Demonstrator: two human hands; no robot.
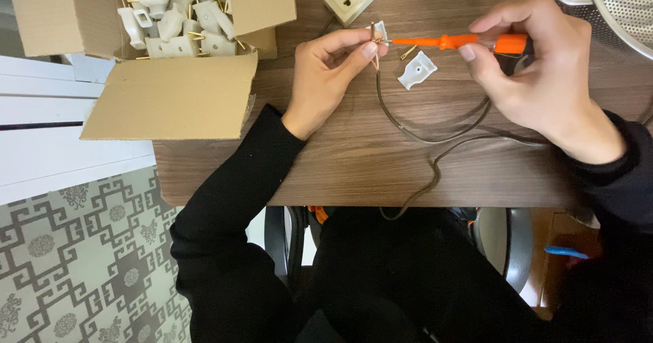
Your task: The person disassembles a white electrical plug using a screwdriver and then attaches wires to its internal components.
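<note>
Head view: screwdriver (449, 41) horizontal, tip leftward

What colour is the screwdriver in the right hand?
Orange; the screwdriver in the right hand shows clearly in the head view.

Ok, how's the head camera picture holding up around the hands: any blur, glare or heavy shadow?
Head view: even, soft light, no harsh shadows on the wooden table; left hand, right hand and orange screwdriver are fairly sharp; the small plug part at the tip is too small to read in detail; the black sleeves and lap below go nearly featureless dark; no glare to speak of.
</note>
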